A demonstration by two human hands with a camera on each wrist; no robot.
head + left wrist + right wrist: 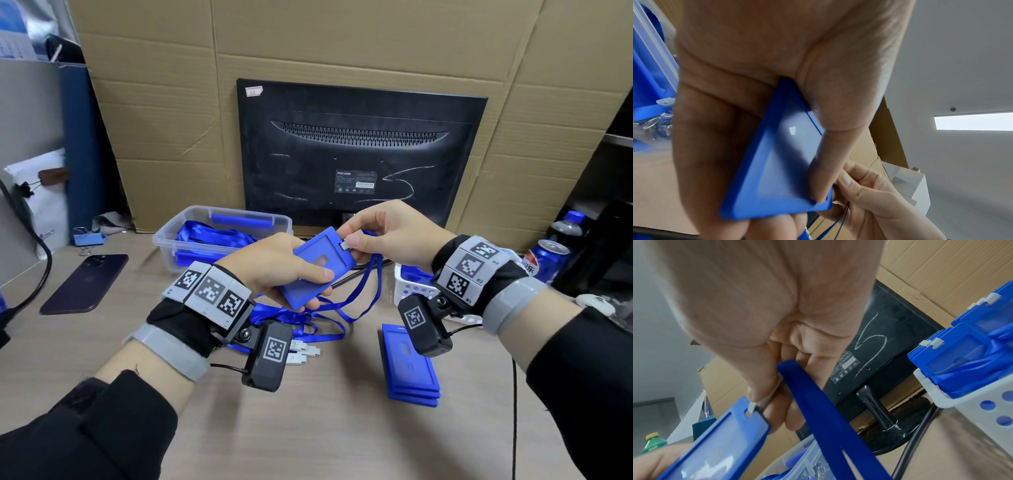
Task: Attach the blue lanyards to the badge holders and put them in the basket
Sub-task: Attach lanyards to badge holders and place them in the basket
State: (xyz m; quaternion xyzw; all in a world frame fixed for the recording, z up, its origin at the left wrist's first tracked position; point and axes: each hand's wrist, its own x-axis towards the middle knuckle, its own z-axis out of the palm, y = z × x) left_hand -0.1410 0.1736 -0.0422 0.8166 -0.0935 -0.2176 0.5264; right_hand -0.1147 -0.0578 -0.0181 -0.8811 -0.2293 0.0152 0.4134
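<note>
1. The desk (325, 442) carries everything: a black monitor (359, 154) turned back-to-front against cardboard, and a clear tub (222, 219) of spare blue straps at the back left.
2. The white basket (407, 291), the place finished pieces go, stands to the right, just beneath the right wrist; the right wrist view shows holders with straps already lying in it. It is nearer the right hand than the left.
3. A stack of blue holders (411, 366) lies flat on the desk in front, and a heap of loose straps (301, 325) with pale clips lies under the left wrist.
4. The left hand (274, 263) grips one badge holder (315, 270) by its lower half, thumb on the face and fingers behind, held above the desk with its long axis running up and to the right, slotted end toward the right hand.
5. The right hand (383, 229) pinches the lanyard (363, 291) clip (352, 241) between thumb and forefinger; the strap hangs down in a loop toward the desk.
6. The clip's tab sits right at the slot (748, 413) in the holder's top edge, apparently entering it. The next move probably turns on this alignment: the tab must run along the holder's long axis to pass through.
</note>
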